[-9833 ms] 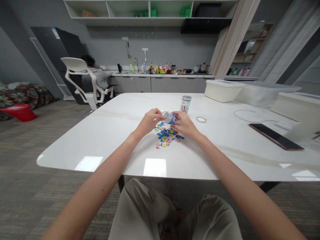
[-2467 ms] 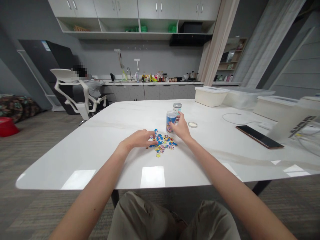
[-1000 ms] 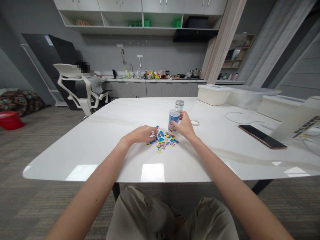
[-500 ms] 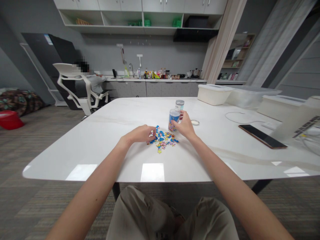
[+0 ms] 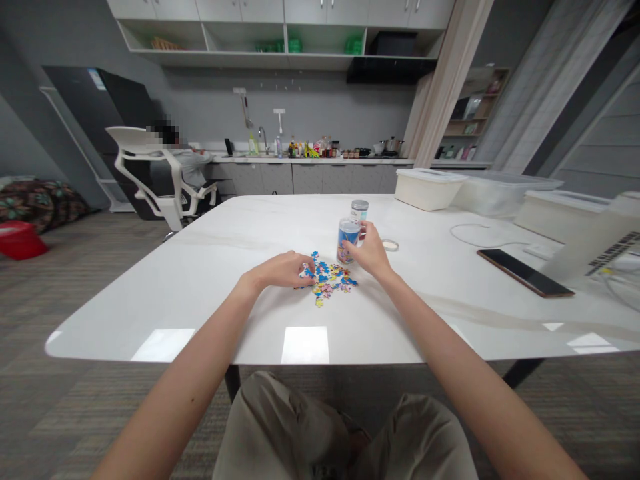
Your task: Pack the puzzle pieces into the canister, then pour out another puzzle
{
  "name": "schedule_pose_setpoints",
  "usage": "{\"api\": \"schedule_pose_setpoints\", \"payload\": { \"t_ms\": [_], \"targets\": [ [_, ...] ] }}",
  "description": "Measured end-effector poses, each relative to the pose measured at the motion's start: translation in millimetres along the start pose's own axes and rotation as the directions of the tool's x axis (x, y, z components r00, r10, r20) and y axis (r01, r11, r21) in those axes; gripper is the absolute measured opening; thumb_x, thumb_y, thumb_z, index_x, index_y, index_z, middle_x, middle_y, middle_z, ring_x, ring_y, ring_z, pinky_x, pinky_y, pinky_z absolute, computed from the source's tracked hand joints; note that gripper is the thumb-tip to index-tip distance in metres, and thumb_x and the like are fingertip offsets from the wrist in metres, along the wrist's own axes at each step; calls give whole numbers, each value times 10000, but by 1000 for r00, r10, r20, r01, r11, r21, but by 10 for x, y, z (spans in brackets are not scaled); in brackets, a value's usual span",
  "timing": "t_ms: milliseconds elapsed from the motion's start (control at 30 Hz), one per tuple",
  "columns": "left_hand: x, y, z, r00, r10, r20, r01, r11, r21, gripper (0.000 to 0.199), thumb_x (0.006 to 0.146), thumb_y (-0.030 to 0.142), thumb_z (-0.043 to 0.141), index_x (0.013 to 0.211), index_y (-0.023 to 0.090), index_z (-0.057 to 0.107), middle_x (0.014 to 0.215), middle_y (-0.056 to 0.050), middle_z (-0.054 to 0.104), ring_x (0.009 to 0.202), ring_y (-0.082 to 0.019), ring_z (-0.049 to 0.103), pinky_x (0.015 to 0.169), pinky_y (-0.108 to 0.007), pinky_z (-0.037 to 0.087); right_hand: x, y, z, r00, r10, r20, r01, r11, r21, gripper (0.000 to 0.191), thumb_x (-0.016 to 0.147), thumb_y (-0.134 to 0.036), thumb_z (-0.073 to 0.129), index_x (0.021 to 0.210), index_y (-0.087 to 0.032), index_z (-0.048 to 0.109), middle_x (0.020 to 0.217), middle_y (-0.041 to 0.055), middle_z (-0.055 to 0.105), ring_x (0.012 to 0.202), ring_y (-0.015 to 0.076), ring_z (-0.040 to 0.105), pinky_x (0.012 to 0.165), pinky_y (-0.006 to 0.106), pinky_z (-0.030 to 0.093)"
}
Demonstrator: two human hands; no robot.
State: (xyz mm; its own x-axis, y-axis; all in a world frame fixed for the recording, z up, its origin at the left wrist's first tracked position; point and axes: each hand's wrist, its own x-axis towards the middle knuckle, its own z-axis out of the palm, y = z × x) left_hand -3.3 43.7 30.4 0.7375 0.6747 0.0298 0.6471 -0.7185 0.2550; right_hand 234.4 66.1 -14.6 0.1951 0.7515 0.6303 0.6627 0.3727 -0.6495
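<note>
In the head view, the blue-wrapped jar (image 5: 345, 244) stands upright on the white table (image 5: 200, 293), its clear rim uppermost. The right hand (image 5: 373, 250) is at the jar's right side, thumb across the front and the other fingers reaching round behind, so the fingers are closed about the jar and have hold of it.

The puzzle pieces (image 5: 331, 288) lie in a loose, scattered heap just in front of the jar, on the wearer's side of it and spreading to its left; they show blue, yellow and pink. The left hand (image 5: 285, 269) is to the left of the jar, at the heap's near-left edge. Its fingers are bent downward with the thumb beneath, leaving a small gap in which coloured pieces show; whether it grips any of them I cannot tell.

Directly behind the jar stands a second jar (image 5: 359, 209) with a grey lid, partly hidden by it. A pale round lid (image 5: 391, 245) lies flat to the jar's right, beyond the right hand. Well to the right of the jar lies a dark phone (image 5: 525, 272). Far behind the jar and to its left, another person (image 5: 193, 165) sits in a white-framed chair (image 5: 173, 180).
</note>
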Motion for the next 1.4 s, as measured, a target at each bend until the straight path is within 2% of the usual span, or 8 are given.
{"api": "schedule_pose_setpoints", "payload": {
  "t_ms": [133,367,533,633,767,1067,1300,1400],
  "targets": [
    [23,2,26,998,31,50,-29,999,-39,248,821,378,566,923,211,718,547,25,635,552,-126,573,582,-221,372,-4,-23,-9,1000,8,9,-8,1000,-9,587,669,-334,654,1202,-189,456,1158,131,564,992,274,573,903,467,479],
    [42,34,37,999,40,-20,-40,999,16,263,884,308,471,843,198,706,530,17,612,515,-115,527,568,-224,351,-6,-40,-21,1000,16,10,-16,1000,-15,579,670,-323,650,1196,-179,456,1155,133,565,984,268,569,901,454,473],
    [61,39,47,967,-32,-254,43,998,37,268,944,323,393,960,202,633,578,9,612,547,-145,543,573,-239,332,-13,-102,-58,992,-114,54,114,993,17,573,652,-289,677,1178,-182,475,1115,114,584,919,245,573,856,427,491],
    [62,51,38,892,-86,-444,99,995,5,251,956,311,381,1072,203,576,603,17,617,547,-151,543,583,-241,337,-40,-189,-105,949,-279,148,275,960,45,551,667,-255,667,1184,-195,484,1133,108,589,931,240,571,832,405,496],
    [60,86,26,831,-76,-552,73,997,-27,258,965,325,379,1079,203,576,598,26,612,516,-135,514,587,-234,340,-79,-293,-165,861,-442,252,436,896,83,531,675,-190,634,1186,-198,494,1139,107,592,976,251,569,846,408,490],
    [93,93,87,865,-10,-502,35,999,41,260,942,328,448,1109,210,608,524,52,535,498,-124,493,549,-224,298,-106,-344,-187,795,-521,310,509,852,125,530,676,-152,614,1193,-210,516,1113,88,582,1041,262,557,936,441,456],
    [51,124,1,839,-132,-528,176,984,33,288,960,332,390,1188,196,500,581,39,604,566,-157,563,574,-233,339,-100,-320,-154,866,-420,271,408,907,104,542,688,-211,639,1211,-217,496,1164,100,587,986,254,572,852,414,490],
    [14,16,-33,901,-127,-415,209,965,159,277,952,346,378,1092,209,574,670,-11,656,653,-185,605,615,-254,371,-66,-219,-87,949,-271,159,264,963,60,549,695,-288,660,1209,-208,483,1145,107,591,950,250,578,857,422,485]
  ]
}}
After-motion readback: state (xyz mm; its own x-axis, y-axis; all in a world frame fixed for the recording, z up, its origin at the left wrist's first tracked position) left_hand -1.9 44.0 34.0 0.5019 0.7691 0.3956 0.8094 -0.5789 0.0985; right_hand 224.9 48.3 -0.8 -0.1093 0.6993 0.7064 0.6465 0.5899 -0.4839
